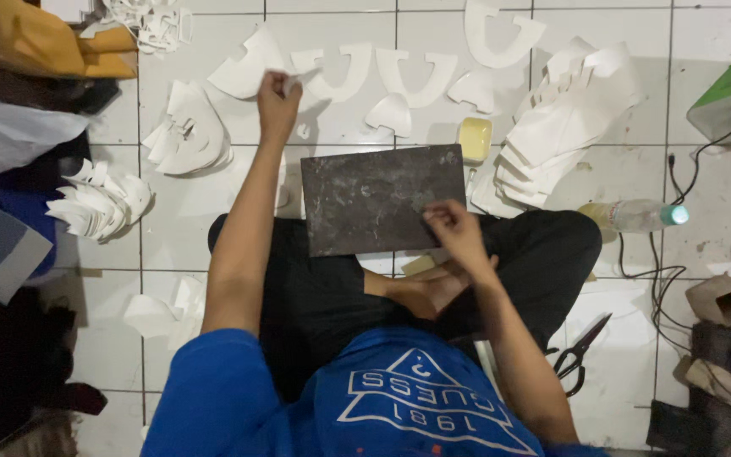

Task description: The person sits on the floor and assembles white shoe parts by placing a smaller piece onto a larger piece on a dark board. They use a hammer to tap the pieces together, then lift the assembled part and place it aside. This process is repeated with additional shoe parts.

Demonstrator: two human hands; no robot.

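White floor tiles (213, 211) carry the whole job, and the dark rectangular board (385, 199) resting across the seated person's black-trousered lap serves as the landmark. Beyond the board's far left corner, the left hand (276, 100) is stretched out with its fingers (284, 83) closed together on a small white paper piece (295, 81), held just above the row of white U-shaped cut-outs (336, 72) laid along the tiles. At the board's near right edge the right hand (453, 228) rests with its fingers (430, 217) pinched together against the board's surface; whether anything small sits between them I cannot tell. Judging from this, the step in hand is fetching or setting down one cut piece, and the next move calls for a careful release or carry so the thin paper does not crease. Right of the board lies a fanned stack of white pieces (552, 127), with a small yellow block (475, 138) just past the board's far right corner, a plastic bottle (632, 216) further right, and black scissors (581, 351) nearer the person.
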